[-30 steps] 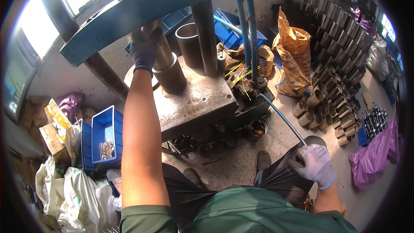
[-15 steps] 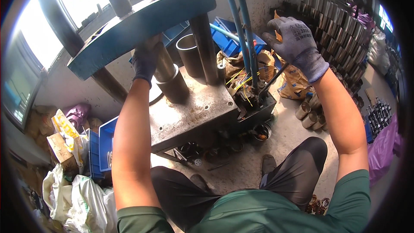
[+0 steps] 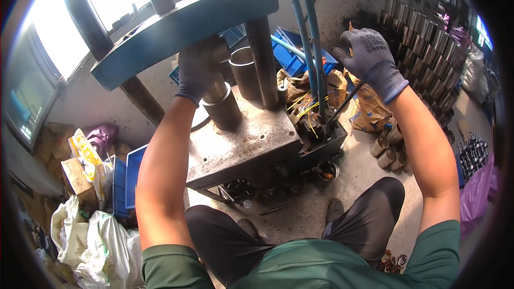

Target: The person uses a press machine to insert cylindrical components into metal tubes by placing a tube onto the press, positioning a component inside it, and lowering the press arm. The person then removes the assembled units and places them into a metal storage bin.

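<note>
My left hand [image 3: 197, 69], in a grey glove, is blurred just under the blue plate [image 3: 182, 32] of a press. Its fingers close on a short dark metal cylinder [image 3: 218, 50] that juts out to the right. Below, a bright metal rod [image 3: 216, 91] stands in a thick metal sleeve [image 3: 223, 112] on the steel bed [image 3: 246, 144]. A wider metal tube [image 3: 244, 75] rests behind it. My right hand [image 3: 369, 56], also gloved, is curled at the upper end of a dark lever [image 3: 347, 99]; an orange-brown piece [image 3: 351, 51] shows between thumb and fingers.
Blue pipes [image 3: 313, 43] rise beside the press, with yellow wires [image 3: 302, 108] at their foot. Stacked metal sleeves [image 3: 423, 43] stand at the far right; loose ones [image 3: 388, 152] lie before a brown sack [image 3: 369, 109]. Blue crates [image 3: 122, 184] and white sacks [image 3: 101, 241] are at left.
My left hand has shifted right across the top of the rod, and the short dark cylinder now shows in it. My right hand stays by the lever. The whole view has shifted slightly.
</note>
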### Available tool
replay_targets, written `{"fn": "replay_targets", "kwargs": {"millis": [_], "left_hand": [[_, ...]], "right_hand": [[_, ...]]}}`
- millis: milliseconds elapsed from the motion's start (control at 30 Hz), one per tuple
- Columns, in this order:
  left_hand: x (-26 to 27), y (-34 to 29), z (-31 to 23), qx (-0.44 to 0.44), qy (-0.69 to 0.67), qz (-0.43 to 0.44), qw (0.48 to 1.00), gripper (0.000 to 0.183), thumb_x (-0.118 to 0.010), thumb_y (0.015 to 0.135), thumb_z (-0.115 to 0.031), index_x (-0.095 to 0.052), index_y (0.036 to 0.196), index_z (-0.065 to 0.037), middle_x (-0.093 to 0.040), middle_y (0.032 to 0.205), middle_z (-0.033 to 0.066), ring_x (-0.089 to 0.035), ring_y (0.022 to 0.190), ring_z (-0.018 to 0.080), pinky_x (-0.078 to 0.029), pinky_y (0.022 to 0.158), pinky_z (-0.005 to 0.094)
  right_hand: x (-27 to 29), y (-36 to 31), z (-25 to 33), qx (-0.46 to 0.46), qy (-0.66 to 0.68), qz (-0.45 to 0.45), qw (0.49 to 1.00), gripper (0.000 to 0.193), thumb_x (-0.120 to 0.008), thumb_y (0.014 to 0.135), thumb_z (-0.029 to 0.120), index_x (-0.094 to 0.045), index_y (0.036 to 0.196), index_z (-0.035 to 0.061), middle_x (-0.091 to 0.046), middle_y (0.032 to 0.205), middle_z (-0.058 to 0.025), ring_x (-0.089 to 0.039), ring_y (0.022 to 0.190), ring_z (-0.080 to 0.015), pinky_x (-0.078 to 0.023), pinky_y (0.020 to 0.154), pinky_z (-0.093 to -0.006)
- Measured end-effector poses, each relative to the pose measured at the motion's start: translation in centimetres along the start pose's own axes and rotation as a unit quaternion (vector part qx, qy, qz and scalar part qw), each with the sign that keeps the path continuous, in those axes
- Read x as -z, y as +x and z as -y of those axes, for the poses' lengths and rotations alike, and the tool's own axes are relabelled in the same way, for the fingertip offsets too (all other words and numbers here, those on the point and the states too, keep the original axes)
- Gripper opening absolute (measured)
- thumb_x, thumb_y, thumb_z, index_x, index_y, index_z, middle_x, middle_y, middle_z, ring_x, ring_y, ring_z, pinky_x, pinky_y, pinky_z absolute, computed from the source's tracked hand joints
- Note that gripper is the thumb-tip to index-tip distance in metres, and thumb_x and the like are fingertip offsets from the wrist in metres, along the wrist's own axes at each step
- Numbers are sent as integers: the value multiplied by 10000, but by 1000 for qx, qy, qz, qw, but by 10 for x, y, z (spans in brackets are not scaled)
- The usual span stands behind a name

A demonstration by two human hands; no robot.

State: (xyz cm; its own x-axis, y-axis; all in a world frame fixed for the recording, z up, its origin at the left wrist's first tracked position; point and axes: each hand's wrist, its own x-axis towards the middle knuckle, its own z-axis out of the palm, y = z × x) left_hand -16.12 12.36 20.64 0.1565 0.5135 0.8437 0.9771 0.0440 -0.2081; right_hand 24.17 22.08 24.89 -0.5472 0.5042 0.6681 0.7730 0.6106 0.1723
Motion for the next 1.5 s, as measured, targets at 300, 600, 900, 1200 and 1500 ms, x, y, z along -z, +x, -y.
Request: {"fn": "replay_targets", "kwargs": {"millis": [300, 600, 900, 1200, 1500], "left_hand": [[37, -118, -27, -98, -102, 315, 938, 741, -822, 703, -238, -575, 1400, -180, -590, 1311, 136, -601, 1193, 372, -558, 964, 487], [44, -173, 47, 98, -4, 543, 834, 540, -783, 770, -291, -610, 1244, -98, -602, 1245, 207, -654, 1090, 412, -540, 954, 460], [-7, -127, 44, 280, -185, 195, 922, 983, -891, 717, -389, -433, 1522, -61, -540, 1433, 232, -555, 1321, 374, -461, 1116, 439], [-50, -59, 15, 414, -320, -53, 850, 1097, -966, 658, -363, -394, 1523, -7, -577, 1409, 227, -561, 1327, 358, -424, 1163, 374], [-18, -44, 11, 284, -263, -177, 905, 1098, -972, 689, -213, -330, 1573, -109, -531, 1439, 167, -572, 1265, 281, -513, 1072, 388]], "right_hand": [[7, -11, -5, -23, 37, 21, 999, 330, -715, 939, 343, -709, 992, 17, -691, 968, -154, -675, 953, -335, -532, 864, -443], [8, -11, -3, -36, 40, 37, 998, 345, -719, 933, 357, -708, 1014, 22, -699, 987, -151, -680, 965, -333, -537, 872, -442], [17, -30, -9, -24, 50, 23, 998, 372, -696, 917, 407, -693, 964, 38, -698, 957, -167, -679, 973, -346, -534, 885, -471], [45, -67, -4, -33, 51, 77, 995, 341, -706, 908, 377, -736, 987, 48, -722, 950, -175, -697, 970, -355, -522, 901, -470], [65, -137, -7, 20, 67, 76, 995, 294, -731, 843, 312, -719, 911, 26, -709, 910, -170, -663, 934, -361, -485, 939, -467]]}}
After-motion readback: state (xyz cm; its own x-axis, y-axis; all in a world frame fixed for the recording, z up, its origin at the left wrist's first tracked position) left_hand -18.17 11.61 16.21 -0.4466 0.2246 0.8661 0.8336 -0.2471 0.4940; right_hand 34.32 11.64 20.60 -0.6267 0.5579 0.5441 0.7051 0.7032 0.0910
